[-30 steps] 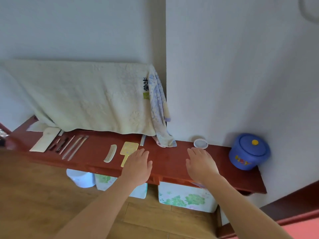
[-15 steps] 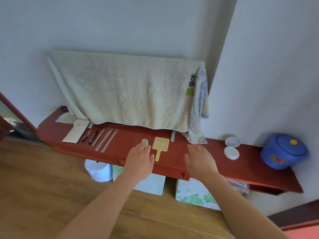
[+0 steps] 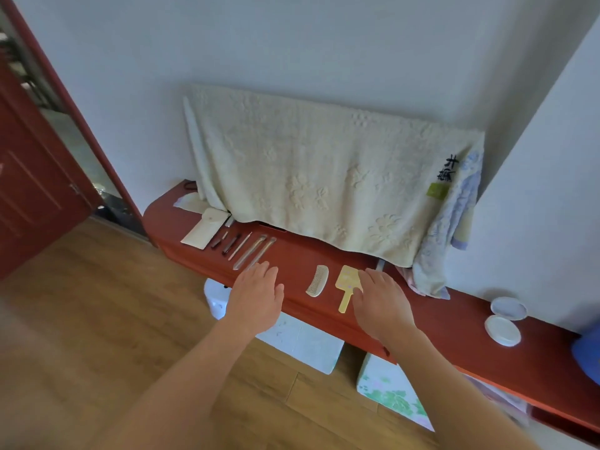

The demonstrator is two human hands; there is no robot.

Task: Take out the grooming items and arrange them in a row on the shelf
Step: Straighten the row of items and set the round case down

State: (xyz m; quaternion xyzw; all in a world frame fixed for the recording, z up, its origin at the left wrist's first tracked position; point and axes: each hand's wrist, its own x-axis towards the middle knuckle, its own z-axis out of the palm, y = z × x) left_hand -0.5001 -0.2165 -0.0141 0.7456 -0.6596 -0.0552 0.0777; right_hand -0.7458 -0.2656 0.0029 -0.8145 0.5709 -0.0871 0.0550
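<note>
Both our hands, left hand (image 3: 256,298) and right hand (image 3: 380,303), hover flat and empty over the shelf (image 3: 454,339), probably checking the comb (image 3: 317,280) row.

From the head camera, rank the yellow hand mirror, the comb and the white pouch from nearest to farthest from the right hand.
1. Yellow hand mirror, just beside the right hand, on its left.
2. Comb, one place further left.
3. White pouch, far left on the shelf.

Comb (image 3: 317,280), yellow mirror (image 3: 346,284), slim tools (image 3: 250,250) lie flat along shelf (image 3: 302,254)
</note>
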